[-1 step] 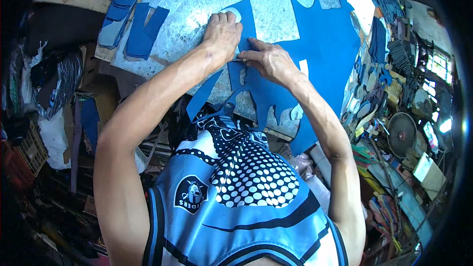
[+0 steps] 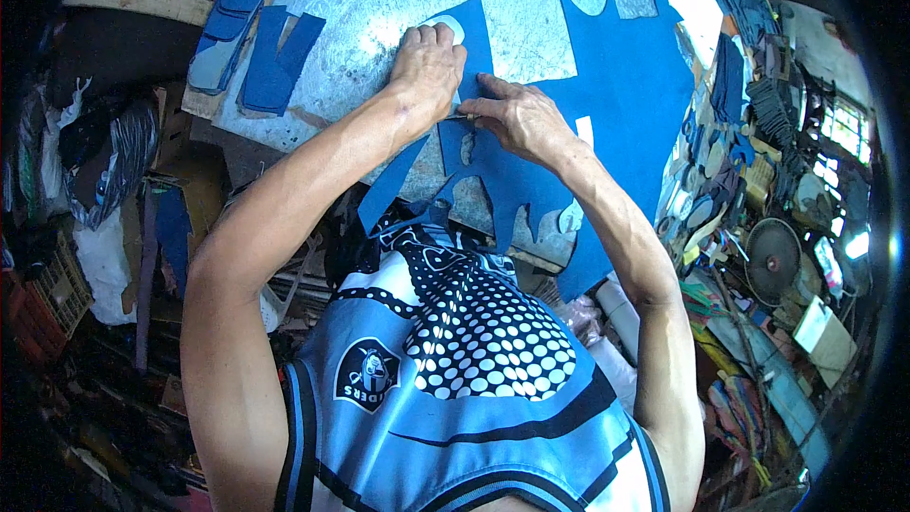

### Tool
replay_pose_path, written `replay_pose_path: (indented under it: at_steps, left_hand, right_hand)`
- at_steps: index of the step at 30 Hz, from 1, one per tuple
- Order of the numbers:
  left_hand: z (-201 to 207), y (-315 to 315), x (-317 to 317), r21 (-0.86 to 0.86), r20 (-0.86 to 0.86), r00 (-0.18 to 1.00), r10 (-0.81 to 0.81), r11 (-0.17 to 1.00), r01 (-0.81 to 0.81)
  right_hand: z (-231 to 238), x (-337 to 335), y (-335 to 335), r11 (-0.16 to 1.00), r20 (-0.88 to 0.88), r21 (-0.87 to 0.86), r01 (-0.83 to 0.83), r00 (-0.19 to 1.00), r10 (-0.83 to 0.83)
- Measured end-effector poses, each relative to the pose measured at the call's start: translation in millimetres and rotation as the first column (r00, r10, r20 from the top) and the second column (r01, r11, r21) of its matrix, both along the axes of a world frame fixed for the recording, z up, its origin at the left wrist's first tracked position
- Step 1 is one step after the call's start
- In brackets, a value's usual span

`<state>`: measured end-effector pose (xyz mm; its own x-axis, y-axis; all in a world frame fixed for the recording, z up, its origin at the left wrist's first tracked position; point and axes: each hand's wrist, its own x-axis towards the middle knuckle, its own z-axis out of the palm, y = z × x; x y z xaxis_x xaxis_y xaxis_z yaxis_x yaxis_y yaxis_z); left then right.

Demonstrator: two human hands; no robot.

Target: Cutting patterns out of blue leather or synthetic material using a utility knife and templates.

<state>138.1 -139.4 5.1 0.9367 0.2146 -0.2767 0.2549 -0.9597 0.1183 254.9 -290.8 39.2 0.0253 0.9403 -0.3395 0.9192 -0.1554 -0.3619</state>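
My left hand [image 2: 428, 62] has its fingers curled over a white rounded flat piece [image 2: 452, 28], pressing it onto the blue sheet material [image 2: 479, 33]. Close by on the right, my right hand [image 2: 519, 118] rests low over the same sheet. Its index finger reaches forward, and the thumb side bends toward my left wrist. A thin dark sliver shows at those fingertips, too small to name. Below the hands, cut strips and offcuts [image 2: 389, 192] of the blue material hang toward my lap. The broad part of the blue sheet [image 2: 630, 95] spreads to the right.
Under the sheet is a scratched metal-topped table [image 2: 351, 0]. Cut blue pieces [image 2: 275, 66] lie at its left edge. A crate [image 2: 62, 289] and plastic bags [image 2: 109, 161] crowd the left side. Heaped scraps [image 2: 711, 156] and a round fan [image 2: 773, 256] stand right.
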Motion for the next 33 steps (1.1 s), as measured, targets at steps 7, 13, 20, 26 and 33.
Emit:
replay_pose_path:
  at_steps: [7,13,20,26,33]
  left_hand:
    - [-2,-2,-2,0.051,-0.024,0.999,0.029,0.998,-0.028]
    - [4,-4,-6,0.053,-0.036,0.999,0.034,0.998,-0.032]
    - [7,-3,-10,0.039,-0.036,0.999,0.030,0.999,-0.029]
    - [4,-1,-16,0.028,0.052,0.998,0.044,0.999,-0.046]
    - [8,-10,-33,-0.094,0.165,0.976,0.140,0.988,-0.126]
  right_hand:
    - [-2,14,6,0.999,-0.073,-0.040,0.007,0.997,-0.010]
    - [6,25,10,0.992,-0.124,-0.121,0.031,0.991,-0.046]
    - [9,32,14,0.995,-0.147,-0.101,-0.010,0.989,-0.005]
    - [10,36,15,0.996,-0.156,-0.084,-0.031,0.988,0.018]
    - [24,54,38,0.959,-0.236,0.141,0.245,0.949,-0.207]
